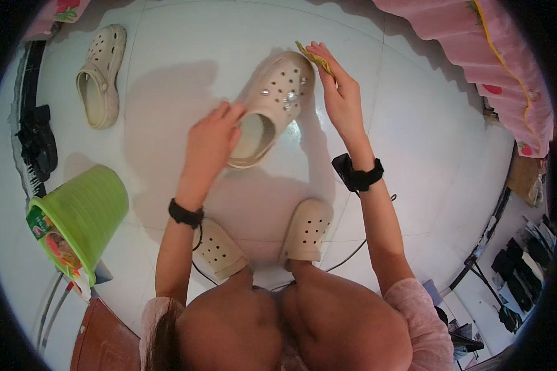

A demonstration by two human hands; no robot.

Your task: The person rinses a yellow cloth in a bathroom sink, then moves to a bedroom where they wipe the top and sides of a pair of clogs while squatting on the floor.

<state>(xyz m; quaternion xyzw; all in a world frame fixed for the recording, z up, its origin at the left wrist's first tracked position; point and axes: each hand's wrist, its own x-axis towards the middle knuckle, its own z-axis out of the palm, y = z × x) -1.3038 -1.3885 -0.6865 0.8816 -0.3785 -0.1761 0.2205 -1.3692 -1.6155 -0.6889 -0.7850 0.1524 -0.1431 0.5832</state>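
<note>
A beige foam clog (285, 81) with round vent holes and several shiny charms points away from me, toe up and to the right. My left hand (213, 134) grips its side by the heel opening, the fingers slightly blurred. Whether the sole touches the floor, I cannot tell. Beside the toe, my right hand (336, 86) holds a thin yellow cloth (316, 58) against or very near the clog's edge. The fingers of that hand are straight and close together. A matching beige clog (100, 79) stands apart at the upper left.
White floor tiles (413, 139) surround the clogs. A green bin (90, 208) with wrappers inside stands at the left, near black shoes (39, 141). Pink strawberry-print fabric (487, 60) hangs at the upper right. My feet wear beige clogs (308, 227), with a black cable (352, 255) nearby.
</note>
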